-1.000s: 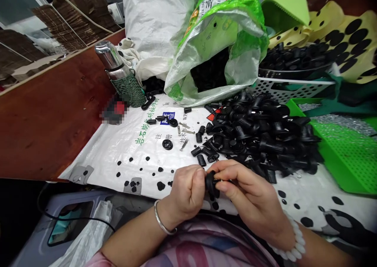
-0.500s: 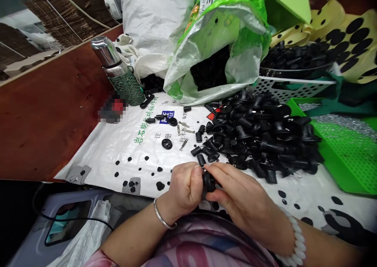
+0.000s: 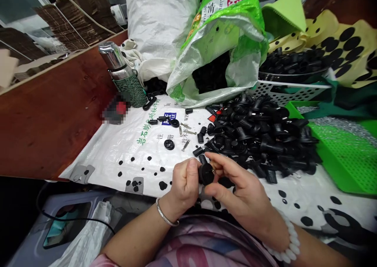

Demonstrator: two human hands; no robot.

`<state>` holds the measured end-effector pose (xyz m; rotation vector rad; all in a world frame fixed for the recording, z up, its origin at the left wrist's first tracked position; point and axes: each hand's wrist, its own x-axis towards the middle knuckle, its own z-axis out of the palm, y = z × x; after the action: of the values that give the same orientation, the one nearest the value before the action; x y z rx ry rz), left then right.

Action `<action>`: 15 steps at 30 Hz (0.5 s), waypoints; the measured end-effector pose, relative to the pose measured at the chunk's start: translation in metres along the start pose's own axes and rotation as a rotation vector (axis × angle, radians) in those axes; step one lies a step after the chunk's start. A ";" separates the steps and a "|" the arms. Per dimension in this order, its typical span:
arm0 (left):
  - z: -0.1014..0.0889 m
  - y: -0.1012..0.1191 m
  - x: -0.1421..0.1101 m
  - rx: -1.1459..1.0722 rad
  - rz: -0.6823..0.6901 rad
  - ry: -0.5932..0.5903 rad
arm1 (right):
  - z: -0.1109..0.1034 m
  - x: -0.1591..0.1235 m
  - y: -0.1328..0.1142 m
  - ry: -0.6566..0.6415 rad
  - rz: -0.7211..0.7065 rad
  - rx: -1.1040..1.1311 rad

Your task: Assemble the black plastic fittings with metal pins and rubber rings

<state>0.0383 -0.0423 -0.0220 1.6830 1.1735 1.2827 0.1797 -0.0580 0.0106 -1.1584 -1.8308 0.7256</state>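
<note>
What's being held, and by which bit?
The left hand grips a round black part from behind its flat face; exactly where is hidden.

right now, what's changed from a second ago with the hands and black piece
The right hand has opened its fingers from their pinch; whether they still touch is unclear. The black piece has turned, showing more of its round face. Unchanged: the left hand gripping it, the pile of black parts.

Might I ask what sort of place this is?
Probably an assembly workplace: a heap of black parts, a green tray of silvery pieces, and a black part in the left hand.
</note>
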 end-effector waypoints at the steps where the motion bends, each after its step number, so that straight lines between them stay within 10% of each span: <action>1: 0.000 0.001 0.000 -0.029 -0.037 0.002 | -0.001 -0.001 0.001 0.007 -0.001 -0.010; 15: 0.008 0.005 -0.007 -0.302 -0.185 -0.119 | 0.001 -0.008 0.010 0.149 -0.026 -0.007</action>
<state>0.0461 -0.0509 -0.0218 1.3781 0.9845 1.1628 0.1853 -0.0615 -0.0006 -1.1600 -1.7214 0.6021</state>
